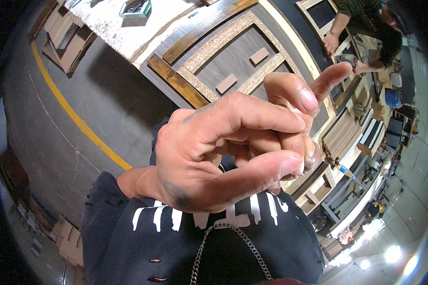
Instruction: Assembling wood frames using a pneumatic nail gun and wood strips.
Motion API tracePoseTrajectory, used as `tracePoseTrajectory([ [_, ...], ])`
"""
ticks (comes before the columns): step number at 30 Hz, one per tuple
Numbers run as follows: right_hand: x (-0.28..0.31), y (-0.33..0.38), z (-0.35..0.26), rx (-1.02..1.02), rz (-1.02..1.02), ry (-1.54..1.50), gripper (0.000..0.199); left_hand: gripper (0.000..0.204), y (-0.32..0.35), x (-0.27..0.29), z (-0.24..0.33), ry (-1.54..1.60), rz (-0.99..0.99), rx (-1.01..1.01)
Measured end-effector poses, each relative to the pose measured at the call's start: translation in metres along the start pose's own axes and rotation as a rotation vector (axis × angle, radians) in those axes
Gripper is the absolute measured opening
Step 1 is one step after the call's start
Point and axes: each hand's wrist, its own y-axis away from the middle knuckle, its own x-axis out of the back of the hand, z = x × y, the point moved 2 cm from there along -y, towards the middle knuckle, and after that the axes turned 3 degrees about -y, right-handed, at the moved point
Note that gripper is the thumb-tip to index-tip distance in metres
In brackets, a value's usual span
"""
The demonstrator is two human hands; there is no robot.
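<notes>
While the left hand sits half curled, thumb and fingers against the right hand, the right is largely hidden behind it, one finger bent and another straight toward the upper right; I cannot tell whether anything is pinched between them. Just beyond, partly covered by the fingers, a rectangular frame of speckled tan chipboard lies flat on a grey wood-grain board; its right side slopes from top centre down to the right. Inside it, two small pinkish-tan rectangular blocks point from lower left to upper right, parallel to the crossbar, with grey board showing around both. Brown-stained wooden strips run beside the frame's left and upper-left edges. Past the table's left edge spreads grey floor crossed by a curving yellow line.
</notes>
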Motion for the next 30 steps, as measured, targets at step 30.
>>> tracePoseTrajectory([
  [30, 0.029, -0.007, -0.001, -0.072, -0.454, 0.124, 0.097, 0.017, -0.003, 0.001, 0.009, 0.216, 0.093, 0.187],
])
